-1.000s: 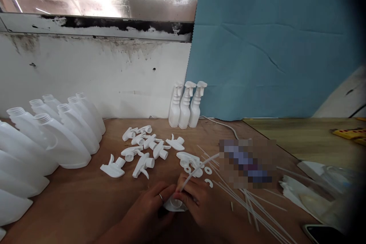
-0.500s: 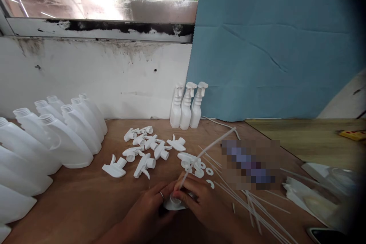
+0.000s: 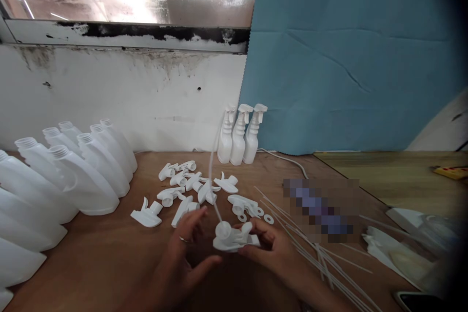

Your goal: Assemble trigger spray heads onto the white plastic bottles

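Head view: the right hand (image 3: 272,248) grips a white spray head (image 3: 234,238) just above the brown wooden surface (image 3: 109,258), fingers closed on its right end, near the lower middle of the frame. A thin white tube (image 3: 212,175) rises from the top of that spray head, bending up and slightly left, blurred along its length. The left hand (image 3: 183,253) sits just to the left of the spray head, fingers spread apart and holding nothing, a ring on one finger; its fingertips are near the part, but whether they touch it cannot be told.

Beyond the hands lies a scatter of loose spray heads (image 3: 190,187) on the surface, with small white rings (image 3: 263,215) just right of them. To the right a bundle of spare tubes (image 3: 321,263) fans across the surface toward the lower right corner. On the left, a row of open-necked white bottles (image 3: 80,170) lies tilted, one leaning on the next. At the back, against the wall, three finished spray bottles (image 3: 240,134) stand upright side by side, with a white cable (image 3: 285,160) running along the surface beside them. Clear plastic bags (image 3: 409,243) lie at the far right.
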{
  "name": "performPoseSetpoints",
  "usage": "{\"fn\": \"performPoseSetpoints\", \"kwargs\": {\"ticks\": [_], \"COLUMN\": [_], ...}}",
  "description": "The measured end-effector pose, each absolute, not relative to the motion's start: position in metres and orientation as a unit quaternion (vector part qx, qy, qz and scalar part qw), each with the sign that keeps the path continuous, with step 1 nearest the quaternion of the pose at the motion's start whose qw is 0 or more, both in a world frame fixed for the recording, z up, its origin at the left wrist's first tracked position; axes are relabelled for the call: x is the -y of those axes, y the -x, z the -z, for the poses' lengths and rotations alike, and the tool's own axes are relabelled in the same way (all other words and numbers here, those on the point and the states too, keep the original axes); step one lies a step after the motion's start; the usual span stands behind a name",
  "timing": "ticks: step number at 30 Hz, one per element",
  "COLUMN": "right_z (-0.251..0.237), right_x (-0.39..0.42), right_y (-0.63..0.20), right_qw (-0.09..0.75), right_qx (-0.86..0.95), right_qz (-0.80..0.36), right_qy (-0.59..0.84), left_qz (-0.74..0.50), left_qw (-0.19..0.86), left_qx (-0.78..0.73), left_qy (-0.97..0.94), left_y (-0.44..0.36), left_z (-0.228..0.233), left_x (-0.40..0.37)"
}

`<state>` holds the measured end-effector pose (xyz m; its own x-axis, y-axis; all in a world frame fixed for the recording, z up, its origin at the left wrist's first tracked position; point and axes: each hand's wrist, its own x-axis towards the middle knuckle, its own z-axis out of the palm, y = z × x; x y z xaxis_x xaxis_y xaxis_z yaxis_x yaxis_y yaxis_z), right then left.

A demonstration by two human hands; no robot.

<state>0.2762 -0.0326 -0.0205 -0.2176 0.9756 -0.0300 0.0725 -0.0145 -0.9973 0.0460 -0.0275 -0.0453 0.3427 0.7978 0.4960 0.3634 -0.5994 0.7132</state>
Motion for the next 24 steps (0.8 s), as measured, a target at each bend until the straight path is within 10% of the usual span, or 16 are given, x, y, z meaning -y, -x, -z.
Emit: {"fn": "performPoseSetpoints", "kwargs": {"ticks": [9,19,24], "right_z": [0.023,0.025,0.018], "right_x": [0.028,0.021,0.023], "right_y": [-0.331,-0.333,-0.332], "right_qw": [0.547,0.634,0.650], "right_qx": [0.408,0.359,0.321], "right_qz": [-0.533,-0.547,-0.573], "right_qy": [0.500,0.412,0.382], "left_qz": [-0.468,-0.495,-0.507], "left_qw": [-0.405,-0.135,-0.197], "left_qx": [-0.477,-0.728,-0.682], "left_qy": [-0.623,-0.455,-0.489], "left_y": [0.088,0.114,0.109], "left_z": [0.019,0.021,0.024], "left_x": [-0.026,-0.025,-0.024]}}
